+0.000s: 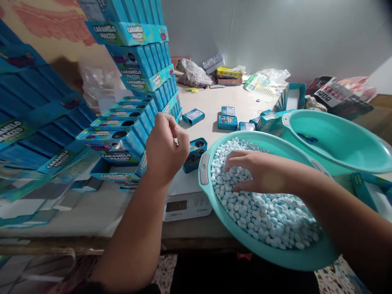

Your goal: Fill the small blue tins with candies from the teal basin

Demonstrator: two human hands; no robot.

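Observation:
My left hand (pixel 167 149) is closed, fingers curled in, above a small kitchen scale (pixel 188 207). Whatever may be inside the fist is hidden. Just behind it, a blue candy box (pixel 196 153) with a round dark spot stands upright, partly covered by the hand. My right hand (pixel 249 169) reaches over a turquoise bowl (pixel 277 255) with its fingers apart and bent. Its fingertips touch the pale blue and white candies (pixel 269 216) heaped inside.
On the left, tall stacks of blue candy boxes (pixel 147 65) rise beside a display tray of boxes (pixel 122 134). Loose boxes (pixel 227 121) lie mid-table. A second turquoise bowl (pixel 346 143) sits right. Bags (pixel 196 73) and packaging line the wall.

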